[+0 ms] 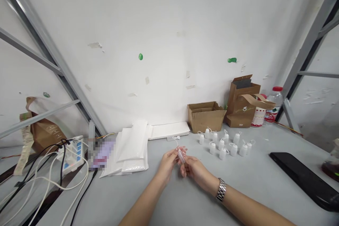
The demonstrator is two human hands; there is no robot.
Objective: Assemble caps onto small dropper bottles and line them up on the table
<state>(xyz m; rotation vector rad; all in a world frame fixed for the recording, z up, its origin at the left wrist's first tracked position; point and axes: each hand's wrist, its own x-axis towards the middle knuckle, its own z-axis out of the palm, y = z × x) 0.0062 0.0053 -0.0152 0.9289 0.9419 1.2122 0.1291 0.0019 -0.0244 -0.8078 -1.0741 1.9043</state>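
Both my hands meet over the grey table [169,201], pinching a small translucent bottle [181,156] that is tilted between them. My left hand [168,162] has its fingertips at the bottle's upper left side, where a thin white cord [177,142] sticks up. From the other side, my right hand [195,170] grips its lower end, with a metal watch on the wrist. To the right of my hands stand several small white bottles [221,144], upright, with loops of white cord at their tops.
Behind the bottles are an open cardboard box [206,118], a brown paper bag [239,107] and a red-capped bottle [275,104]. White plastic packets [132,152] lie left, beside a power strip [72,155] with tangled cables. A black elongated object [304,180] lies right.
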